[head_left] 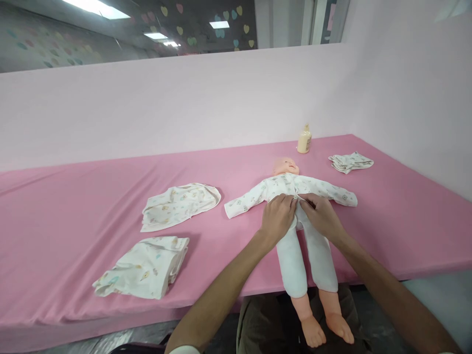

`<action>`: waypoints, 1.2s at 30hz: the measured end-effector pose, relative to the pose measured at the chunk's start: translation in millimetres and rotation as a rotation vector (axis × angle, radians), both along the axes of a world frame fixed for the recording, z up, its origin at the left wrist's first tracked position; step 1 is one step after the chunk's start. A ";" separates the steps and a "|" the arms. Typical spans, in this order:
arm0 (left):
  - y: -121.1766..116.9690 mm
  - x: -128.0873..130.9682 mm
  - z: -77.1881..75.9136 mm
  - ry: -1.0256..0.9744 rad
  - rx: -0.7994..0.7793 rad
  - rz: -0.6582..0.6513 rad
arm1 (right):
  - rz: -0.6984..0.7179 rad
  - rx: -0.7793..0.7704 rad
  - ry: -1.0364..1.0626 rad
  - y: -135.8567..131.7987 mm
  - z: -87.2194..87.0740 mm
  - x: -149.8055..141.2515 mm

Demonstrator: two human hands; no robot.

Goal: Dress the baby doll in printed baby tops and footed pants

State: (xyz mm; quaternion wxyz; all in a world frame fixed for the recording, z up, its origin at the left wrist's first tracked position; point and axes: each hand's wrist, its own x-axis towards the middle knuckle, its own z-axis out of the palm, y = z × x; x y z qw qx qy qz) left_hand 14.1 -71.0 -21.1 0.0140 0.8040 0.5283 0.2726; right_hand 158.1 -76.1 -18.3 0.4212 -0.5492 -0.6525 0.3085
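Observation:
A baby doll (308, 260) lies on its back, its head toward the wall and its feet past the table's near edge. It wears a white printed baby shirt (280, 184) with both sleeves spread out. My left hand (279, 217) is closed on the shirt's front edge at the doll's waist. Close beside it, my right hand (320, 215) pinches the shirt's front edge too. The fingertips of both hands almost meet at the middle of the shirt. Whatever fastening lies between them is too small to make out.
A pink sheet (236, 263) covers the table. To the left lie a printed baby garment (180, 204) and a folded printed cloth (147, 268). A pump bottle (304, 140) stands by the wall behind the doll, and another folded cloth (351, 162) lies at the far right.

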 end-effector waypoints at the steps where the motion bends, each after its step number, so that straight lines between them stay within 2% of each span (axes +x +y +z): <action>1: 0.0 -0.6 -0.6 0.002 0.008 -0.007 | -0.001 0.000 0.001 0.3 -0.3 0.5; 18: 2.0 -0.6 -11.6 0.024 0.147 -0.008 | 0.017 -0.066 0.041 -5.2 9.8 1.5; 28: 0.6 -0.1 -11.6 0.125 0.109 0.012 | 0.060 -0.004 0.063 -5.2 8.4 0.9; 36: 0.5 -0.5 -14.0 0.152 0.128 0.016 | 0.013 -0.091 0.131 -5.8 8.6 0.1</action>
